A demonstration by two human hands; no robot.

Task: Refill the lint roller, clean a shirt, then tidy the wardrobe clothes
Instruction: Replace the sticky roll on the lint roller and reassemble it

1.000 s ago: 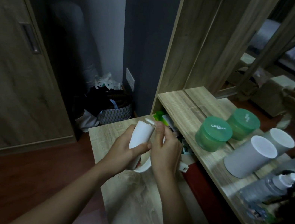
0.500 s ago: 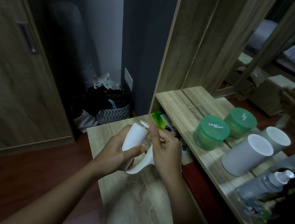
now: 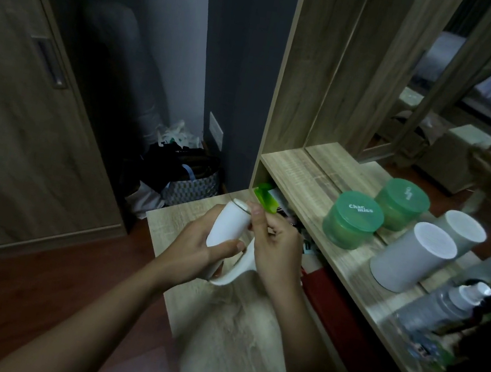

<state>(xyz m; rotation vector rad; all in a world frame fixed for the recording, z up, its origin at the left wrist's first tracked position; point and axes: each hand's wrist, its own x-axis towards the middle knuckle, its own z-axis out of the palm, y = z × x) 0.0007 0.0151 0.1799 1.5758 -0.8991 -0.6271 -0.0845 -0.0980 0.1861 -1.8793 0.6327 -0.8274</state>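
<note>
Both hands have drifted a little to the left and nearer since a second ago, and the white lint roller [image 3: 226, 228] has tipped so its top end leans away to the far side. Now the left hand [image 3: 194, 242] is wrapped around the fat roll part, with its thumb pressed on the near side and its fingers closed tight behind. The right hand [image 3: 275, 250] is closed on the thin curved handle just beside it, and its fingertips [image 3: 256, 210] pinch up near the top end of the roll. So the lint roller is up in the air between the two hands, above the low wooden table [image 3: 230, 340], not touching it. I think this is the refill step, and the roll is being worked on or off its holder, but I cannot tell which way. The roller looks light and hard, like smooth plastic, so it may slip if the grip is loose. The roll should be held around its middle and the handle down by its bend, because the sticky paper could grab fingers if its cover is off. On the right, a shelf [image 3: 310, 184] holds a green tub [image 3: 353, 218] and a white can [image 3: 412, 257], both well apart from the hands. A bag of clothes [image 3: 189, 179] sits on the floor, far left.
</note>
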